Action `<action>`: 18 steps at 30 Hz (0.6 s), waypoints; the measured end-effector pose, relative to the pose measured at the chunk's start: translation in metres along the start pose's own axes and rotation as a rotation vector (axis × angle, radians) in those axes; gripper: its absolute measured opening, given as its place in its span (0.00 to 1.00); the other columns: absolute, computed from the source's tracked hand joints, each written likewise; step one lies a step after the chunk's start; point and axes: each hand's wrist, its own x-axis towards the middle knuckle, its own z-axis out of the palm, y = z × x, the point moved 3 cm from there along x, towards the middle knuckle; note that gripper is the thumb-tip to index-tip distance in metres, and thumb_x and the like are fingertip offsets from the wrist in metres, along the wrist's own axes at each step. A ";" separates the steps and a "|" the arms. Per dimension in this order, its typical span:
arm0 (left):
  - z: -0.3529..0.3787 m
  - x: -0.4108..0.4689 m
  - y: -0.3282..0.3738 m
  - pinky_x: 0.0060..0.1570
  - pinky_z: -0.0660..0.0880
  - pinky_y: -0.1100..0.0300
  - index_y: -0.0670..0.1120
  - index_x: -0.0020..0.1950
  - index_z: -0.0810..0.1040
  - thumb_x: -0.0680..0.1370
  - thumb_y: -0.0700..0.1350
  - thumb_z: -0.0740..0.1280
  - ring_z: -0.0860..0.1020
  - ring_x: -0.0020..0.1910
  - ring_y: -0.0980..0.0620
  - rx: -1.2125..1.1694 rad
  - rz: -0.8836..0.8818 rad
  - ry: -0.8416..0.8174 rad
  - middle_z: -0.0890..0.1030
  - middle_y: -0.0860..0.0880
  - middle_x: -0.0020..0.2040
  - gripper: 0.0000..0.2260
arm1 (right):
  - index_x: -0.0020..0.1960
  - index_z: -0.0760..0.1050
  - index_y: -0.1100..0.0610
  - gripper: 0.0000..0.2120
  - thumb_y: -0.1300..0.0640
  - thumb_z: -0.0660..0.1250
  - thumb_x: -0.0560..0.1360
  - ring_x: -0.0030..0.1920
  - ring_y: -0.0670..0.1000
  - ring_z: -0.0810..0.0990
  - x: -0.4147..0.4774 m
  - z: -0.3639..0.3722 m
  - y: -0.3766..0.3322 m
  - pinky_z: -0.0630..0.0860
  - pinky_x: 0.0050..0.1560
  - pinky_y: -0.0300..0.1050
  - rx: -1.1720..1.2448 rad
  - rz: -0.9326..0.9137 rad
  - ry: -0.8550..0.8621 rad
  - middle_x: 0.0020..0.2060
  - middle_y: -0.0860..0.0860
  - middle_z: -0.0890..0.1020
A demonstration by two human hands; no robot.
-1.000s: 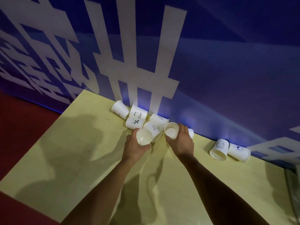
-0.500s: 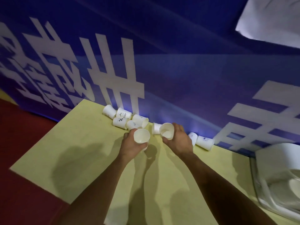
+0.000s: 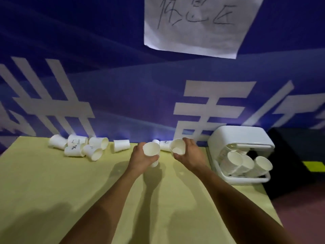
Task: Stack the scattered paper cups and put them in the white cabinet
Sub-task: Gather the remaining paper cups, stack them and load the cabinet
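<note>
At the far left of the yellow table (image 3: 52, 182), a cluster of five paper cups (image 3: 79, 147) was seen lying on their sides, close against the blue backdrop (image 3: 123, 85) and touching one another. Just to the right of this cluster, a single cup (image 3: 121, 145) was lying on its side, apart from the others. Near the middle of the table, the left hand (image 3: 140, 160) was held above the surface, and its fingers were closed around a white cup (image 3: 150, 149), whose open mouth was turned toward the camera; a second cup seemed to be nested under it, but this could not be told for sure because the picture was blurred there. Behind and between the two hands, two more cups (image 3: 164, 145) were lying by the backdrop, partly hidden. The right hand (image 3: 189, 155) was wrapped around another cup (image 3: 177, 147), which was tilted with its mouth facing the camera and slightly to the left. The two held cups were near each other but not touching. At the right edge of the table, the white cabinet (image 3: 241, 138) was standing with its front open, and several stacks of cups (image 3: 242, 163) were leaning inside it, with their mouths pointing outward. Above, on the backdrop, a white sheet of paper (image 3: 197, 23) with handwriting was fixed.
</note>
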 end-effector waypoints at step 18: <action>0.217 -0.072 0.144 0.51 0.74 0.56 0.53 0.64 0.67 0.67 0.52 0.80 0.75 0.56 0.50 0.060 0.159 -0.173 0.75 0.51 0.59 0.32 | 0.73 0.64 0.51 0.36 0.37 0.70 0.72 0.62 0.57 0.77 -0.060 -0.151 0.213 0.78 0.57 0.54 -0.071 0.141 0.103 0.68 0.51 0.75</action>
